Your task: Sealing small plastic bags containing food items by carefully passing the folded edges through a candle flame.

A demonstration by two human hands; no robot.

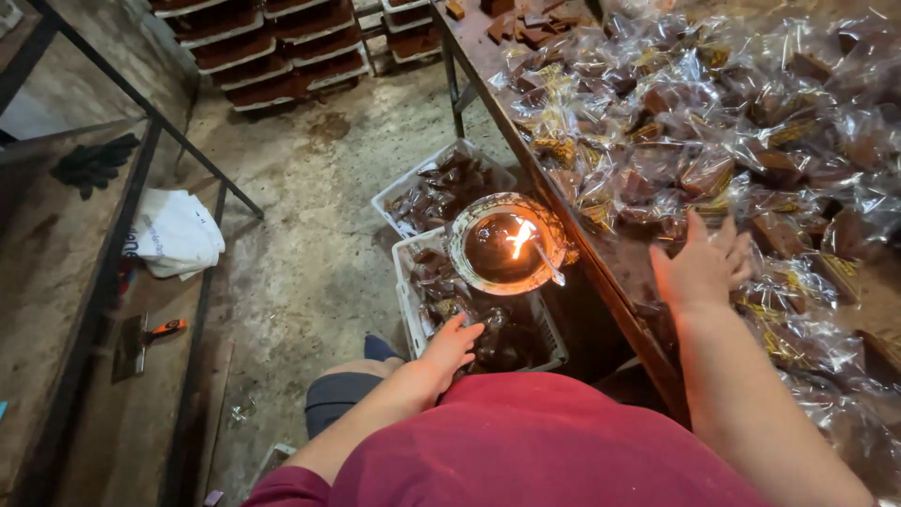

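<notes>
Where the right hand (702, 265) is laid flat, fingers spread and gripping nothing, a heap of wrapped sweets (713, 141) is spread over the surface (615, 258). Each piece is seen as a dark reddish-brown block sealed in clear, crinkled film, and yellow printed strips are caught on many of the wrappers. The packets are piled loosely, overlapping one another, from the near edge of the surface to its far end, where a few bare brown blocks (526, 23) are left unwrapped.

The left hand (449, 345) is lowered to a white plastic crate (409, 310) on the floor just beside the surface; its fingers are extended and rested on the shiny wrapped pieces inside, and no firm grip can be made out. A round metal bowl (507, 246) is set across the crate's far end, and a small flame (519, 239) is seen burning in it. A second white crate (402, 192) of the same wrapped pieces is placed just behind.

Further off, stacked trays (272, 47) of brown slabs are ranged along the wall. To the left, a white cloth bag (174, 235), a dark glove (94, 161) and an orange-handled scraper (145, 336) are left on a low shelf (56, 282).
</notes>
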